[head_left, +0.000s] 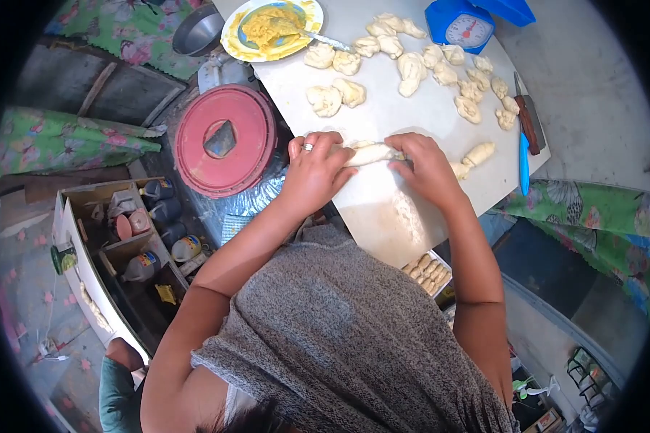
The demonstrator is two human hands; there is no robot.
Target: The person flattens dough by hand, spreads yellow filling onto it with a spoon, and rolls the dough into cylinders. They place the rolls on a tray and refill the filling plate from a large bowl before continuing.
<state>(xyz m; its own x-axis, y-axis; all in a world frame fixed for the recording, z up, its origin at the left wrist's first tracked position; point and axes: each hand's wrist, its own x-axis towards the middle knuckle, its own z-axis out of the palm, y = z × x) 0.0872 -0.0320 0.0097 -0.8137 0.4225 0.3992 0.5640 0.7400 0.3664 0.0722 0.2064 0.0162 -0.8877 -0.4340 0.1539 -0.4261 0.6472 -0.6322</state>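
Observation:
A pale dough roll (370, 154) lies on the light tabletop (365, 206), stretched between my two hands. My left hand (316, 169), with a ring on one finger, has its curled fingers on the roll's left end. At the other end, the fingers and thumb of my right hand (425, 167) close around the dough. Just right of that hand rests a shaped dough piece (478, 154), with another partly hidden beside it. Several dough lumps (412, 74) are scattered farther back. Loose flour (407, 216) marks the table near my body.
A plate (312, 13) of yellow filling (271, 27) holds a metal utensil (330, 41). A blue scale (464, 29) stands at the back. A wooden-handled knife (531, 126) lies near the right edge. Left are a red-lidded bucket (227, 177) and, below, a tray of rolls (427, 273).

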